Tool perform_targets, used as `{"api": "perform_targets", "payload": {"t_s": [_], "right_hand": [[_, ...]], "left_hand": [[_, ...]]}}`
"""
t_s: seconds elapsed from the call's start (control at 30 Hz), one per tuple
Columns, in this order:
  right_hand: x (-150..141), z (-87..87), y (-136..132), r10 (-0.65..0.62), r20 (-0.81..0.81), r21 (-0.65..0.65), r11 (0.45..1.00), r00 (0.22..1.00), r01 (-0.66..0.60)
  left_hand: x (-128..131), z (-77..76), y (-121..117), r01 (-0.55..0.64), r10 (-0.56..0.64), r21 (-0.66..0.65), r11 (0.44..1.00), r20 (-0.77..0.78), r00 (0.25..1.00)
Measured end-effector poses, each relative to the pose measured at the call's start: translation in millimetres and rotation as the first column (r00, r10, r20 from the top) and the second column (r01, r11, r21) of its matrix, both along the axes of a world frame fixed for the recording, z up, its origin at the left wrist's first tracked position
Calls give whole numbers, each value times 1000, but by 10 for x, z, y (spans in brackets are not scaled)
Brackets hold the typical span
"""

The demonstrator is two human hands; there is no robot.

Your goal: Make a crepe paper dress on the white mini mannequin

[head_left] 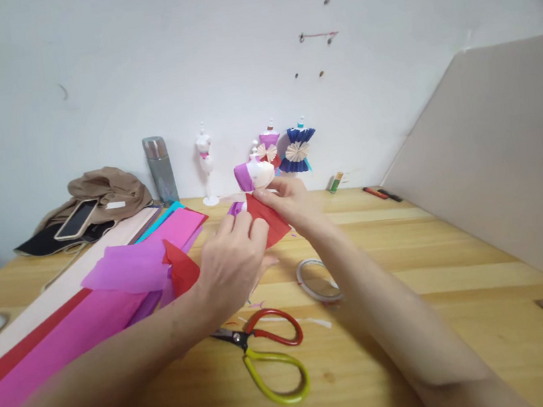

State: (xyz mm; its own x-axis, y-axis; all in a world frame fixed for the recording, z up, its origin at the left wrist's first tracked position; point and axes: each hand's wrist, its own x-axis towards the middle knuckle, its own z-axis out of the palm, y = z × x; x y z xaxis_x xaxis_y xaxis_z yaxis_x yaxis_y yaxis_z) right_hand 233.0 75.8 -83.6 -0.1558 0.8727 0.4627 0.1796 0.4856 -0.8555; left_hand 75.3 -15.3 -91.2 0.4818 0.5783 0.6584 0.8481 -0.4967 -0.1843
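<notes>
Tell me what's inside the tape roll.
Inside the tape roll is wooden tabletop, with a small white bit towards the right. The right forearm covers part of that side, so anything behind it can't be seen.

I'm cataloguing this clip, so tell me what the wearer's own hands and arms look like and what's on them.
The left hand and right hand are bare, with no gloves or visible rings. Both forearms show no sleeves, watch or bracelet. Blur hides nail detail.

I see a grey metallic cylindrical flask (161, 172) standing beside a crumpled brown cloth (111, 193).
</notes>
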Motion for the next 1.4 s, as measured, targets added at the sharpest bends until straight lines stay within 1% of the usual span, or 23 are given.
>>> {"api": "perform_targets", "payload": {"t_s": [0.03,0.1,0.2,0.27,0.33,0.37,0.43,0.5,0.57,0.6,0.67,0.7,0.73,0.77,0.83,0.9,0.93,1.0,1.03,1.13,1.2,1.3,1.4], "right_hand": [[-3,16,-18,-2,7,-7,1000,1000,2],[-10,46,-49,-5,20,-15,1000,1000,6],[-15,70,-64,-18,34,-10,1000,999,19],[-15,70,-56,-17,33,-3,1000,999,17],[-12,66,-46,-8,30,1,1000,1000,8],[-9,64,-43,-4,28,-1,1000,1000,4],[-4,62,-42,-2,27,-5,1000,1000,2],[1,63,-44,-3,32,-7,1000,999,3],[3,64,-46,-4,36,-3,1000,999,4],[3,64,-47,-1,36,-5,1000,999,1],[2,64,-48,7,31,-18,1000,1000,-6],[2,64,-49,7,31,-26,1000,999,-6],[1,63,-50,4,35,-31,1000,999,-3],[1,62,-50,-2,41,-33,999,999,3],[1,61,-51,-12,50,-26,1000,999,13],[-1,60,-51,-9,49,-19,1000,999,10],[-2,59,-51,-6,45,-18,1000,999,7],[-5,59,-49,1,37,-16,1000,999,0],[-6,58,-47,6,35,-15,1000,999,-5],[-8,49,-34,21,19,-13,1000,1000,-21],[-6,40,-19,22,4,-8,1000,1000,-22],[-1,28,-1,26,-15,-7,1000,1000,-27],[2,29,4,27,-18,-11,1000,999,-27]], "left_hand": [[7,-36,-6,5,-4,45,999,-35,999],[-2,-78,22,2,4,87,996,-73,997],[-56,-77,87,12,-10,44,999,-52,999],[-95,-47,110,53,-52,-32,998,40,998],[-122,-10,121,109,-81,-126,986,210,974],[-130,7,128,142,-79,-181,973,318,945],[-138,36,144,233,-27,-311,921,545,838],[-145,55,159,356,61,-401,844,731,680],[-163,63,158,477,126,-426,769,832,541],[-177,64,151,520,141,-425,741,855,499],[-210,54,137,576,155,-419,701,879,451],[-227,45,135,596,165,-410,691,892,422],[-241,34,139,609,181,-389,691,909,376],[-252,24,149,618,212,-367,695,926,312],[-259,14,182,635,329,-354,687,930,163],[-253,28,214,670,485,-380,638,874,34],[-248,43,224,701,555,-390,597,832,-9],[-241,87,225,763,648,-378,524,758,-69],[-240,111,219,785,676,-365,500,731,-91],[-240,174,190,823,729,-341,453,673,-123],[-233,197,172,838,747,-350,419,657,-99],[-206,191,159,847,736,-398,352,677,12],[-165,144,165,848,669,-432,307,732,130]]}}
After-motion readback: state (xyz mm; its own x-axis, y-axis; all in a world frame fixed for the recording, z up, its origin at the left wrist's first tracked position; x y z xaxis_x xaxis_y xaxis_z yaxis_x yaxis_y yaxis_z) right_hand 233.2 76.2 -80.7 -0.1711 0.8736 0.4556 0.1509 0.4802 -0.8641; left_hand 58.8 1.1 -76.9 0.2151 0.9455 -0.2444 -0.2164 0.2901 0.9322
